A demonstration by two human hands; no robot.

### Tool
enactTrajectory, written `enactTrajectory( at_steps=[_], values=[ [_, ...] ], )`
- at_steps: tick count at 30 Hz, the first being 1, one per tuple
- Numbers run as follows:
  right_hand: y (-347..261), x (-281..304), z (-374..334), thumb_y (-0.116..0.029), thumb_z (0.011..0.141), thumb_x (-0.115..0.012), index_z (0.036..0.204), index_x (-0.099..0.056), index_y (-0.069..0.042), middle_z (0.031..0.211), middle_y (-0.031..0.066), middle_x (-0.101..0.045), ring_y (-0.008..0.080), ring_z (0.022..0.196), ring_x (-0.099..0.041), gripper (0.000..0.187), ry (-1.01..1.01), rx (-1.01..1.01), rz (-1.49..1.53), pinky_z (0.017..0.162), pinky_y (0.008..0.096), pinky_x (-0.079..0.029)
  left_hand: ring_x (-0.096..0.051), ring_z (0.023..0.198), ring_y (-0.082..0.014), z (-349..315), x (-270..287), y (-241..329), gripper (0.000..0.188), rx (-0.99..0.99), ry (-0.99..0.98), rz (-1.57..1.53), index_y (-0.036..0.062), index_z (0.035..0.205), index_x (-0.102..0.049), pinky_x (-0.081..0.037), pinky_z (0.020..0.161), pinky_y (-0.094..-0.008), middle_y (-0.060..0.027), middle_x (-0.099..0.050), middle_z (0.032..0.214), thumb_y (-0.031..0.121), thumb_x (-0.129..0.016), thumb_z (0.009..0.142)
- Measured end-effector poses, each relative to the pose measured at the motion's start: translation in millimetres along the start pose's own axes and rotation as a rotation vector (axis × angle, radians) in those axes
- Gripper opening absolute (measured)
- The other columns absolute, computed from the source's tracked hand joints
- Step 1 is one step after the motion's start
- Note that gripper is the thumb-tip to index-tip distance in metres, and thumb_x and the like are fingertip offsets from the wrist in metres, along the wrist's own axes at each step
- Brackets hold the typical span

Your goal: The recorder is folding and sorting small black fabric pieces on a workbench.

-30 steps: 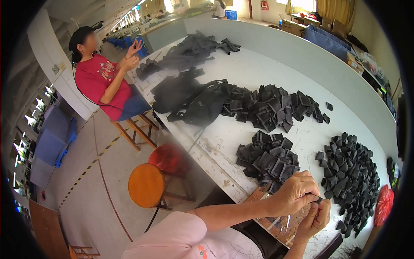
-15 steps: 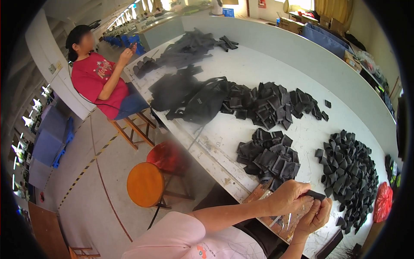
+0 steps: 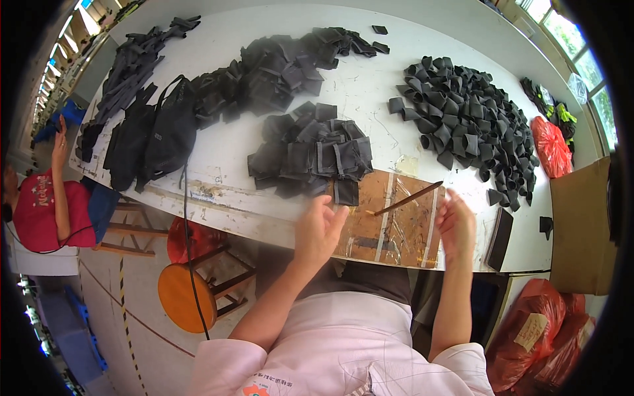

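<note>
My left hand [image 3: 319, 230] is open, thumb and fingers apart, at the near edge of a pile of flat black fabric pieces [image 3: 310, 152]. One black piece [image 3: 346, 193] sticks out of that pile just beyond its fingertips. My right hand [image 3: 456, 226] is raised over the table's right side, its fingers loosely curled and apart, with nothing visible in them. Between the hands, a thin dark stick-like tool [image 3: 411, 197] with a pale tip slants across a brown board [image 3: 363, 237]. Its upper end is close to my right fingertips. A large heap of folded black pieces [image 3: 469, 119] is farther right.
More black pieces [image 3: 281, 69] and a black bag-like item [image 3: 170, 135] cover the table's far left. A dark flat bar [image 3: 500, 239] and red plastic bags [image 3: 551, 146] are at the right. Stools [image 3: 187, 297] and a seated co-worker [image 3: 53, 211] are at the left.
My view has swung toward the right and down. Both hands held a small black fabric piece together; now they are apart and that piece is no longer in them.
</note>
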State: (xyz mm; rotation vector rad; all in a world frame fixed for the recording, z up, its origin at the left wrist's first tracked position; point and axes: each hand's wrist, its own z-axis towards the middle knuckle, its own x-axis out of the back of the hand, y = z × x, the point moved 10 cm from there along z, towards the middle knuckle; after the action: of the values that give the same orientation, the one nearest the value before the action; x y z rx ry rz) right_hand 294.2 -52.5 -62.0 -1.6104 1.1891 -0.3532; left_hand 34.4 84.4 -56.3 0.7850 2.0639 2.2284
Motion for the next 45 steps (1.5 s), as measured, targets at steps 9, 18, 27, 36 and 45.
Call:
enactTrajectory(
  at_steps=[9, 18, 27, 36, 45],
  values=[
    [59, -19, -68, -0.006, 0.084, -0.053, 0.088, -0.058, 0.000, 0.070, 0.0014, -0.054, 0.0059, 0.055, -0.048, 0.009, -0.234, -0.192, -0.156, 0.049, 0.0175, -0.040, -0.055, 0.054, -0.0259, 17, -1, 5, 0.013, -0.161, 0.127, 0.424, 0.0030, 0.069, -0.054, -0.041, 0.050, -0.0351, -0.0089, -0.056, 0.061, 0.009, -0.066, 0.070],
    [112, -81, -108, -0.042, 0.091, -0.041, 0.088, -0.059, -0.001, 0.075, 0.0048, -0.058, 0.0117, 0.061, -0.052, 0.045, -0.543, -0.645, -0.087, 0.057, 0.0255, -0.044, -0.057, 0.059, -0.0211, -57, 1, 80, 0.031, -0.908, -0.103, 0.304, 0.0043, 0.085, -0.058, -0.047, 0.051, -0.0274, -0.0095, -0.057, 0.084, -0.009, -0.066, 0.058],
    [99, -84, -98, -0.014, 0.086, -0.054, 0.080, -0.057, -0.007, 0.078, 0.0034, -0.061, 0.0127, 0.069, -0.057, 0.009, -0.479, -0.536, 0.164, 0.063, 0.0311, -0.048, -0.057, 0.056, -0.0137, -49, -22, 1, 0.020, 0.372, -0.262, -0.857, -0.0002, 0.095, -0.054, -0.042, 0.046, -0.0215, -0.0104, -0.060, 0.081, 0.017, -0.051, 0.085],
    [99, -74, -93, -0.012, 0.085, -0.057, 0.081, -0.058, -0.006, 0.075, 0.0029, -0.061, 0.0112, 0.064, -0.056, 0.008, -0.485, -0.496, 0.122, 0.059, 0.0273, -0.047, -0.055, 0.052, -0.0122, -62, -52, -2, 0.010, 0.558, -0.528, -0.941, 0.0017, 0.087, -0.057, -0.042, 0.045, -0.0206, -0.0069, -0.061, 0.069, 0.010, -0.057, 0.081],
    [46, -71, -84, -0.014, 0.076, -0.066, 0.080, -0.057, -0.004, 0.075, 0.0051, -0.058, 0.0146, 0.062, -0.056, 0.014, -0.313, 0.290, -0.765, 0.054, 0.0275, -0.045, -0.051, 0.052, -0.0067, -54, -35, 6, 0.006, 0.348, -0.332, -0.598, 0.0004, 0.085, -0.057, -0.042, 0.047, -0.0191, -0.0030, -0.059, 0.067, 0.005, -0.056, 0.082]
  ],
)
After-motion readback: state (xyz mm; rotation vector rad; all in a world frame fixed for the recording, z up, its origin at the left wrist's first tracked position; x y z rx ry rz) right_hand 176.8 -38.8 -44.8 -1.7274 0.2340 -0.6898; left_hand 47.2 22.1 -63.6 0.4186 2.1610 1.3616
